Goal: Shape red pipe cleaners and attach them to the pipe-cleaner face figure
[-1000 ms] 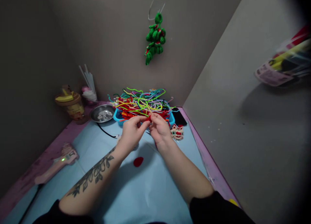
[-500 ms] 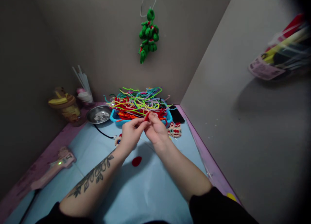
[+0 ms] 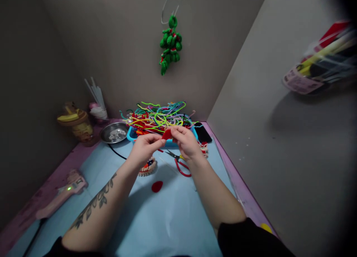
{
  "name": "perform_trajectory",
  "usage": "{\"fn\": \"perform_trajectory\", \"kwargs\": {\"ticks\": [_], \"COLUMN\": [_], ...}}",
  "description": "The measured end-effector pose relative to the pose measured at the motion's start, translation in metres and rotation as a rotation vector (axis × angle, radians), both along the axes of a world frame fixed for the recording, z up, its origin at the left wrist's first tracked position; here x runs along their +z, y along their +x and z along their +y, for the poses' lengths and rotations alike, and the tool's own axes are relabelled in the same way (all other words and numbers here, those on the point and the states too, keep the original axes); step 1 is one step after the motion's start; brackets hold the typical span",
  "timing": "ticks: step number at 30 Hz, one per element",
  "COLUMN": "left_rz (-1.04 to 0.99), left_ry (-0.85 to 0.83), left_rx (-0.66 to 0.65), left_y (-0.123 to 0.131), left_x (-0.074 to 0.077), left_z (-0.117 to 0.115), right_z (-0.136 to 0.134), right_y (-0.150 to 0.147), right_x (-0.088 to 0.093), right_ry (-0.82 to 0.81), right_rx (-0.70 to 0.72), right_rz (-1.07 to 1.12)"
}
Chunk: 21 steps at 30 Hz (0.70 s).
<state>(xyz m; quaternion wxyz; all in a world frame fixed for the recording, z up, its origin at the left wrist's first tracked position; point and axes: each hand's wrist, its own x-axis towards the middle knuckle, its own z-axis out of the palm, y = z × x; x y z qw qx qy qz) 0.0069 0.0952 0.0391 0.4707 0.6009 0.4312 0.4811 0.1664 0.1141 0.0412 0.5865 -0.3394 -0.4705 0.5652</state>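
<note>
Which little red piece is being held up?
The red piece pinched between the left hand and right hand. The other red piece lies alone on the blue mat.

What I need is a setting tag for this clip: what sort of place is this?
Probably a small craft corner: a blue tray heaped with coloured pipe cleaners, a pink glue gun, and the left hand and right hand pinching a small red piece.

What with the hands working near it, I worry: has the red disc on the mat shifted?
No. The red disc lies as before, same place relative to the blue tray.
</note>
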Motion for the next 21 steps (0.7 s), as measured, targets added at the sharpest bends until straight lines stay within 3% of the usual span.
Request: {"fn": "perform_trajectory", "kwargs": {"ticks": [4,9,14,17,21], "left_rz": [0.186,0.282,0.526,0.692,0.95], "left_ry": [0.049,0.093,0.358,0.517,0.606], "left_rx": [-0.031,0.02,0.044,0.011,0.008], "left_y": [-0.005,-0.006,-0.015,-0.019,-0.019], "left_x": [0.01,0.019,0.018,0.017,0.018], "left_z": [-0.004,-0.009,-0.005,-0.004,-0.007], "right_z": [-0.001,-0.001,-0.004,-0.006,-0.01], "right_y": [0.008,0.002,0.003,0.005,0.003], "right_x": [0.002,-0.004,-0.002,0.0,-0.001], "right_ry": [0.185,0.21,0.467,0.632,0.687], "right_rx": [0.033,-0.107,-0.151,-0.075,-0.083], "right_rz": [-0.24,-0.287,-0.622,-0.838,-1.09]}}
